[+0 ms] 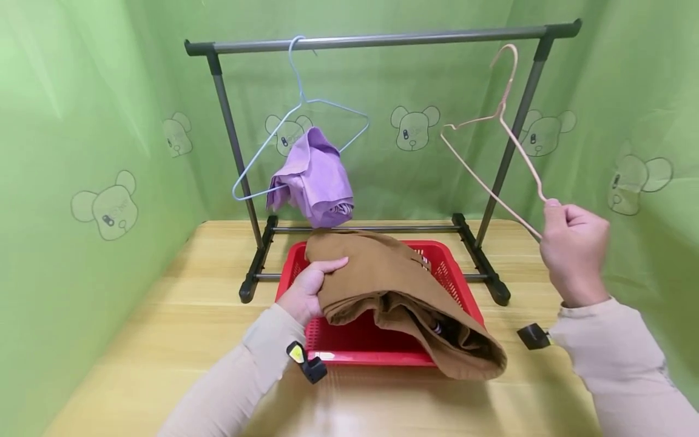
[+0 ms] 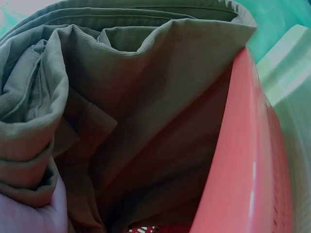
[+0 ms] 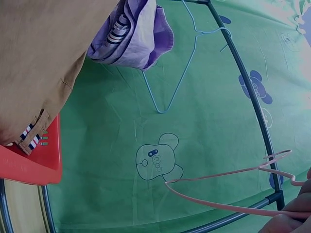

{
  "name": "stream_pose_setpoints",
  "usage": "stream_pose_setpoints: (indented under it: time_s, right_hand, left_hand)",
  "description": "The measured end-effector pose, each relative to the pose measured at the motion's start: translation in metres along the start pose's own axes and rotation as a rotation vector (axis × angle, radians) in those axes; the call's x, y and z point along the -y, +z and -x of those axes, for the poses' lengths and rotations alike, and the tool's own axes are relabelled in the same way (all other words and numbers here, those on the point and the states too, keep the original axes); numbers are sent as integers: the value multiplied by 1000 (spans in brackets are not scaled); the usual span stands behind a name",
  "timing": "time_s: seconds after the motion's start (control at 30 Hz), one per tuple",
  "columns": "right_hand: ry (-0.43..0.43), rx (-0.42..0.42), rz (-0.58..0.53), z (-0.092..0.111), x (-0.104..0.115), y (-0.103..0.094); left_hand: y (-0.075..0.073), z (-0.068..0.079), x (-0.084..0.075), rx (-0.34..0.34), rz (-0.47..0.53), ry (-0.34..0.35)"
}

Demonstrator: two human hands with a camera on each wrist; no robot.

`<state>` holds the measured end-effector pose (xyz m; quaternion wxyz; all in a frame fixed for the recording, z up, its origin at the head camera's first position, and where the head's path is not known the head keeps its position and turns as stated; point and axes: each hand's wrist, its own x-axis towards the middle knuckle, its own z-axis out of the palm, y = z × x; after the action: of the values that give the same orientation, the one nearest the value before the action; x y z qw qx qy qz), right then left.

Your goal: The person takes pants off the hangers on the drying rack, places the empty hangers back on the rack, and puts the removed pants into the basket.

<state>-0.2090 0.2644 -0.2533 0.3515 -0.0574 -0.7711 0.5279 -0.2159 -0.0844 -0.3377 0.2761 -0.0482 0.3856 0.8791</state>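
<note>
Brown folded trousers are gripped at their left end by my left hand, thumb on top, above a red basket. The right end of the cloth droops over the basket's front rim. In the left wrist view the trousers show their folded layers, and part of the left hand lies under them. My right hand grips a pink wire hanger by one lower corner, its hook pointing up near the rack's right post. The right wrist view shows the hanger in the fingers.
A metal clothes rack stands behind the basket. From its bar hangs a blue hanger with a purple folded garment over its lower bar. Green curtains with bear prints enclose a wooden table.
</note>
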Motion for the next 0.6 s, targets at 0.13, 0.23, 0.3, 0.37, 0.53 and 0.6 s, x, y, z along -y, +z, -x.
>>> stream_pose_setpoints:
  time_s: [0.13, 0.23, 0.3, 0.37, 0.53, 0.6]
  right_hand:
    - [-12, 11, -1, 4, -3, 0]
    - [-10, 14, 1, 4, -3, 0]
    - [-10, 14, 2, 4, -4, -1]
    - [-13, 6, 3, 4, -4, -1]
    - [-13, -5, -23, 3, -4, -1]
    - [-12, -11, -35, 3, -3, -2]
  left_hand:
    - [-5, 1, 4, -20, -13, 7]
    - [-5, 0, 2, -55, -29, -1]
    - [-5, -1, 2, -80, -46, -8]
    - [-5, -2, 1, -107, -56, -15]
    - [-3, -2, 0, -160, -76, -24]
    - [-2, -3, 0, -164, -89, -24]
